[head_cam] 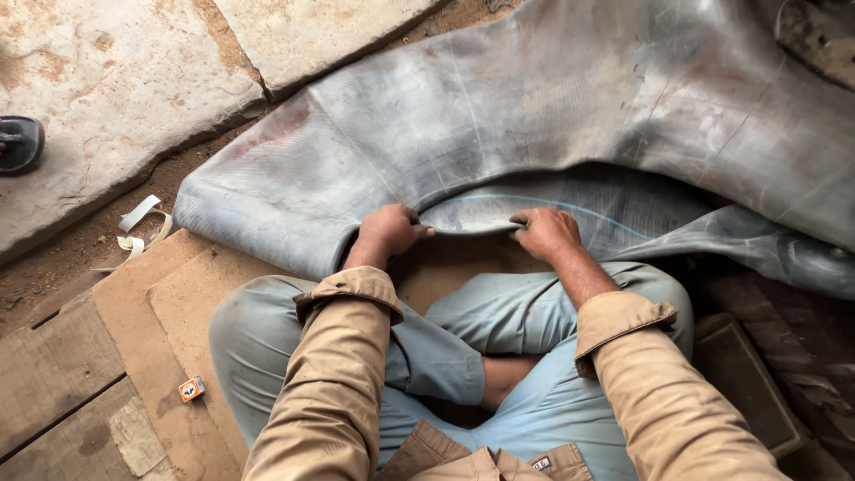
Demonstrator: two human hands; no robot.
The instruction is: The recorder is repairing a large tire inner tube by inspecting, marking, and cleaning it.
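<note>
One large grey rubber inner tube (552, 116) lies deflated and flattened on the ground, its surface dusty, finely ribbed and smeared with reddish dirt, with a thin pale blue line curving along its inner fold. Nothing here serves as a container except perhaps one small orange-and-white box (191, 388), lying left of the tube's near edge on a board; its contents cannot be seen.

The person sits cross-legged just below the tube, and two hands work its inner rim. The left hand (389, 231) is curled over the rim, fingers pinching the rubber; the right hand (546, 232) grips the same rim a little apart from it, so a short lip of rubber stretches between them. Both sleeves are tan cloth with buttoned cuffs, the trousers pale blue.

Left of the tube lie two broad, rough stone slabs (116, 98) with a soil-filled gap between them. Between the slabs and the tube sit a few curled white strips (142, 224), likely tape or paper. Flat brown boards (169, 312) lie under the person's knee, below the tube's left end. One dark shoe (20, 142) rests far left of the tube.
</note>
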